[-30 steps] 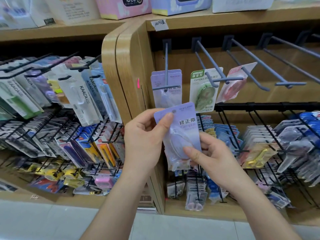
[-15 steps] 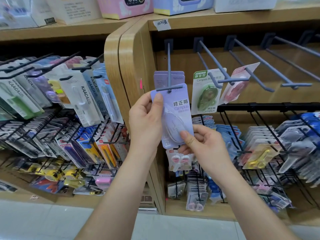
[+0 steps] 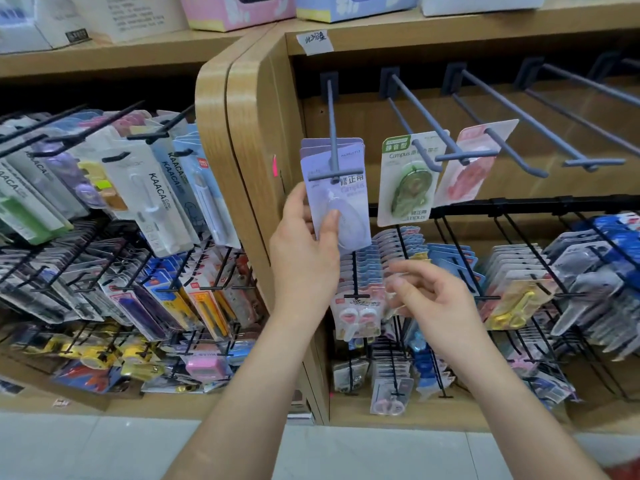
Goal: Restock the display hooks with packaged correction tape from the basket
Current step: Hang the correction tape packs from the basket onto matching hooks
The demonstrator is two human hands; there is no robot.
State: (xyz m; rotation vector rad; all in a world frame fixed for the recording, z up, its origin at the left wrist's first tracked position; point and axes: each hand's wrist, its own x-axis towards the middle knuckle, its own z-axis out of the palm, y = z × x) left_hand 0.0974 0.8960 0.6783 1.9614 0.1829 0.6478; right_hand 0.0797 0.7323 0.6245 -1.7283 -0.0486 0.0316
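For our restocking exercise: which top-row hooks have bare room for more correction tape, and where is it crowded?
Bare: the fourth hook, right of the pink pack, as far as it shows. Long bare rod lies behind the single green pack. Fuller: the leftmost hook, where the left hand holds a purple pack. The black racks below are crowded.

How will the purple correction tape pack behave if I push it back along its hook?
The purple pack looks like thin card with a clear blister, so it is probably light and slightly bendy; the left hand pinches it by one edge. Held up only at its top by the hook, it will likely swing or twist when pushed.
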